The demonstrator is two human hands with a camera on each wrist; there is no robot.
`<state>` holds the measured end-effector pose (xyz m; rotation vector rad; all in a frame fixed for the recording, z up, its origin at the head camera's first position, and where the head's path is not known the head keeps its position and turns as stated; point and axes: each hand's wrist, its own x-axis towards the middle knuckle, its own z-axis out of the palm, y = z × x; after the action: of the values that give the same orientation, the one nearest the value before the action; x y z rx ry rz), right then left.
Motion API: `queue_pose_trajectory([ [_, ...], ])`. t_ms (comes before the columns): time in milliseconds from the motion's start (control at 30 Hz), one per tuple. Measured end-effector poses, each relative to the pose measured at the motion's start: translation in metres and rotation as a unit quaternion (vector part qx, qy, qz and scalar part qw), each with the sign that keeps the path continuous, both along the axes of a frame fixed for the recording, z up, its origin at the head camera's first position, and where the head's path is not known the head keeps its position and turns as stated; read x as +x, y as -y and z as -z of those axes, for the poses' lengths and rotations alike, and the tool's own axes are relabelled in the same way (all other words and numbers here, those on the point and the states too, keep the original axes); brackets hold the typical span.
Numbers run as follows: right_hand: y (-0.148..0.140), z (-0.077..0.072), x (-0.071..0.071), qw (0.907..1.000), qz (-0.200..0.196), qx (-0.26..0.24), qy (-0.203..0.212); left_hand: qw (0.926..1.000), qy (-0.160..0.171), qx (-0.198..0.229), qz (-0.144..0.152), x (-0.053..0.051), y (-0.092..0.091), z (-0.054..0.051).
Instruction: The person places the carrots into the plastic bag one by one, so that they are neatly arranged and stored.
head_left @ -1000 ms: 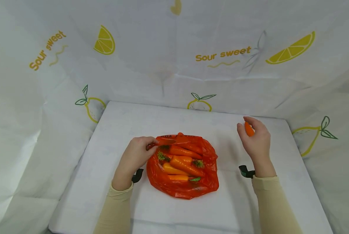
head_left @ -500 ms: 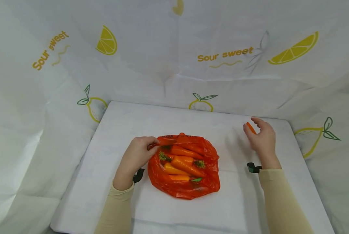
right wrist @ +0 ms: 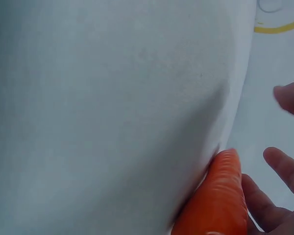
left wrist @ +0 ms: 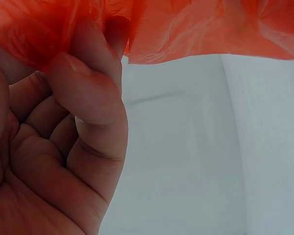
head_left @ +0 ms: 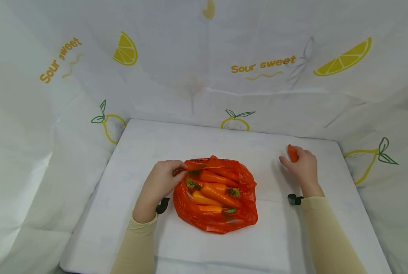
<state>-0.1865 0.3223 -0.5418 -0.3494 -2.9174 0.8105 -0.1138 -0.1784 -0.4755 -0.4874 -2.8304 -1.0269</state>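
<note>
A red plastic bag (head_left: 246, 213) lies spread with its mouth facing up, holding several orange carrots (head_left: 219, 195) with green tops. At its upper left rim, my left hand (head_left: 160, 182) pinches the plastic; the left wrist view shows thumb and fingertips against the bag (left wrist: 186, 34). A single orange carrot (head_left: 292, 153) lies on the far right of the table. My right hand (head_left: 303, 167) is beside it, thumb held away. In the right wrist view the carrot (right wrist: 218, 196) rests on the white surface, fingers (right wrist: 258, 199) spread along one side of it.
The white tabletop (head_left: 149, 140) ends at a back edge just beyond the right hand. Behind and at both sides hangs a white cloth (head_left: 176, 68) printed with lemons and lettering.
My right hand shifted right, then came down at the far right, and its thumb has parted from the carrot, which lies on the table. The left hand stays at the bag's rim.
</note>
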Motion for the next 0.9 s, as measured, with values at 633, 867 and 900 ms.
queue_pose_trajectory([
  [633, -0.006, 0.005, 0.006, 0.9984, 0.007, 0.022, 0.052, 1.0, -0.007, 0.0, 0.002, 0.0, 0.0, 0.002],
  [867, 0.001, -0.002, 0.007, 0.9991, 0.014, 0.012, 0.037, 1.0, -0.006, 0.002, 0.002, 0.001, 0.0, 0.001],
  [900, 0.002, -0.004, 0.007, 0.9994, 0.013, 0.012, 0.031, 1.0, -0.006, 0.002, 0.001, 0.001, 0.0, 0.001],
])
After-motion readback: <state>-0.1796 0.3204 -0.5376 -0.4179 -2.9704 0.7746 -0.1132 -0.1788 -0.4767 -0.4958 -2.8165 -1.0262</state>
